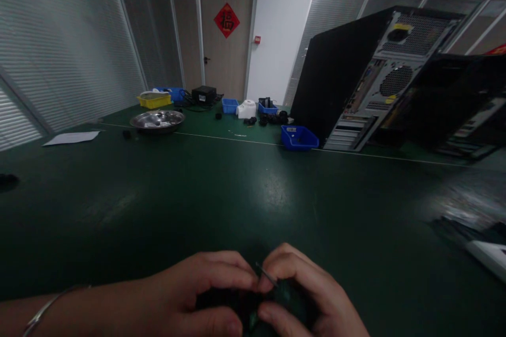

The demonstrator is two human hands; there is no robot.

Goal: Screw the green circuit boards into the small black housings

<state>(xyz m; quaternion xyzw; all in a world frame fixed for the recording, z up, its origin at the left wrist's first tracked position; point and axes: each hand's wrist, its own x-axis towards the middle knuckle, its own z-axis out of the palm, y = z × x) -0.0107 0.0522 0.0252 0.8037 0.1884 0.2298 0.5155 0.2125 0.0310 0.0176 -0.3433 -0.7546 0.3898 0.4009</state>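
Note:
At the bottom middle, my left hand (209, 284) and my right hand (312, 284) come together just above the green table. My right fingers are wrapped round a dark greenish object (290, 297), too dim to name exactly. A thin metal shaft (267, 275) sticks out of it, slanting up to the left between my hands. My left fingers are bent and closed, their tips meeting my right fingertips. What lies under the left fingers is in deep shadow and mostly hidden.
A blue bin (299, 138) stands ahead, beside a tilted black computer tower (343, 73). Farther left are a metal bowl (157, 121), a yellow basket (154, 100) and a paper sheet (71, 138). A white vented part (246, 109) lies at the back.

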